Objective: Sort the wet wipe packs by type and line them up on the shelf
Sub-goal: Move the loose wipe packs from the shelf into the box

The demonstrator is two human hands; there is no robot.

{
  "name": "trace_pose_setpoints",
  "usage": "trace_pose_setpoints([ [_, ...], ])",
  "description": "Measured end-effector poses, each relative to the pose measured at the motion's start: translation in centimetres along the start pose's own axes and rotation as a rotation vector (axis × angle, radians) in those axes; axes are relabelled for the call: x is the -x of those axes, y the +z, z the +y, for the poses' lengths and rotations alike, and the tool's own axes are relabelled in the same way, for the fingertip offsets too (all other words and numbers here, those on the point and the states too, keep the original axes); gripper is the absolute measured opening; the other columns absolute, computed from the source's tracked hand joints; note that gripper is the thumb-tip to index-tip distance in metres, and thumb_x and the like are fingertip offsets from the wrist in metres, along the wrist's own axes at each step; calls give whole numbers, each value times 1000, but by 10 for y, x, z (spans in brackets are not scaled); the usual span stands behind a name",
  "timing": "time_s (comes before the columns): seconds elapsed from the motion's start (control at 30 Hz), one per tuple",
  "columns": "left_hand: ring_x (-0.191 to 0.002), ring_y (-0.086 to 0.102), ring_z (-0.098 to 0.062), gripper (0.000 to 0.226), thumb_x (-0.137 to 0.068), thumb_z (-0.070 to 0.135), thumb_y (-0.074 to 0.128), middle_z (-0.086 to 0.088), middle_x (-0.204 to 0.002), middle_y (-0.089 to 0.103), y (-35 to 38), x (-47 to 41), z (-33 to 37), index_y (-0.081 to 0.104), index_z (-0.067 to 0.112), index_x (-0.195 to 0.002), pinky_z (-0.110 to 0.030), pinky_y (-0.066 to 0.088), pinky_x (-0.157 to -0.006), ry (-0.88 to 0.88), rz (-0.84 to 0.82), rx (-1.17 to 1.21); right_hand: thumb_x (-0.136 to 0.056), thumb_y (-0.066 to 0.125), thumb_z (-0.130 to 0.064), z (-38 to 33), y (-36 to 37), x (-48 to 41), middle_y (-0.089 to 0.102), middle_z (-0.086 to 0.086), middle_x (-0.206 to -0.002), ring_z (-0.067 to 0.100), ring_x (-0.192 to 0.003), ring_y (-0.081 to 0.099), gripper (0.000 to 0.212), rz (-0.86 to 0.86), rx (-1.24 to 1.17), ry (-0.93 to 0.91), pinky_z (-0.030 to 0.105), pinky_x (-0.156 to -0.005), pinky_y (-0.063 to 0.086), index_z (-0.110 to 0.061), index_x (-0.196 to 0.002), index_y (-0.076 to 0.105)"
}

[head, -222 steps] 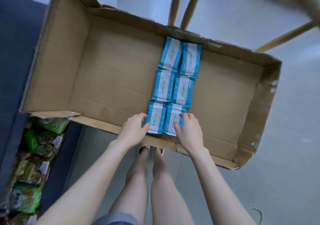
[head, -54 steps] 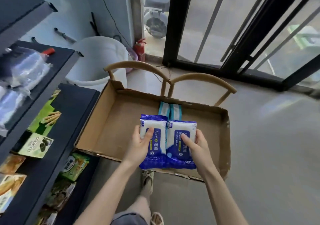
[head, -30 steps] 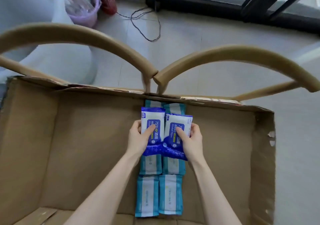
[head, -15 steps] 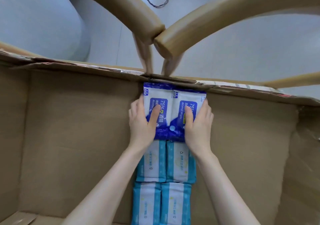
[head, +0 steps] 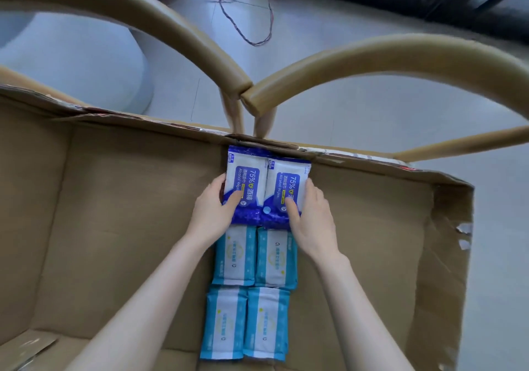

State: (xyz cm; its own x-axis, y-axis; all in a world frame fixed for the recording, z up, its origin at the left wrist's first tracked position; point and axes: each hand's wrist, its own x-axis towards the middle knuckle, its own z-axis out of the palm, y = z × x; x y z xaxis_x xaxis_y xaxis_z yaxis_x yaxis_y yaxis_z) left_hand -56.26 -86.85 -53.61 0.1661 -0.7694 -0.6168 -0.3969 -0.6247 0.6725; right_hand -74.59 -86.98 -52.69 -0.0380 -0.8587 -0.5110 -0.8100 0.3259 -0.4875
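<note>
Set against the far wall of the open brown cardboard box point(head: 114, 199): two dark-blue-and-white plastic alcohol wipe packs point(head: 246, 179), clasped one apiece by left hand point(head: 213, 213) and right hand point(head: 313, 222). Nearer from that wall, four pale-blue-and-white plastic packs point(head: 236, 256), paired. Sorted by type so far, seemingly; not yet shelved.

Bare box floor point(head: 128, 213) beside the packs point(head: 274, 256) (chair arms point(head: 177, 31) beyond)

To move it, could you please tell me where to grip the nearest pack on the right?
Pinch the right long edge of the pack from above-right: it lies flat, left edge against its neighbour, bare box floor on its right.
</note>
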Motion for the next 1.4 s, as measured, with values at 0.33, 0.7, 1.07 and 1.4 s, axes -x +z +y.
trace_pose_setpoints([
  [0.33,-112,52,-11,30,-94,24,54,4,-119,59,-74,182,43,57,16,-123,-30,42,-95,197,128,-254,-99,43,-29,-78,-72,142,45,5,-138,23,-123,41,39,-71,205,-332,33,-98,39,-11,-133,47],
  [0.7,-105,55,-15,40,-89,42,48,7,-109,60,-175,429,28,60,17,-118,-39,45,-92,241,600,-95,-97,51,-27,-190,-99,335,55,2,-127,19,-113,50,30,-77,186,-849,29,-93,42,-12,-123,57],
  [1.07,-106,54,-7,30,-90,31,60,16,-112,58,-213,654,-136,60,22,-119,-22,38,-88,4,967,-5,-87,53,-28,-227,13,530,61,1,-117,24,-105,57,30,-218,178,-1171,28,-87,44,-14,-111,63],
  [1.4,-103,57,-9,32,-89,32,61,11,-108,62,-264,785,-229,61,17,-117,-24,41,-89,-67,1278,36,-92,49,-29,-308,96,679,57,0,-124,24,-112,51,33,-373,196,-1462,34,-90,45,-13,-118,61],
])
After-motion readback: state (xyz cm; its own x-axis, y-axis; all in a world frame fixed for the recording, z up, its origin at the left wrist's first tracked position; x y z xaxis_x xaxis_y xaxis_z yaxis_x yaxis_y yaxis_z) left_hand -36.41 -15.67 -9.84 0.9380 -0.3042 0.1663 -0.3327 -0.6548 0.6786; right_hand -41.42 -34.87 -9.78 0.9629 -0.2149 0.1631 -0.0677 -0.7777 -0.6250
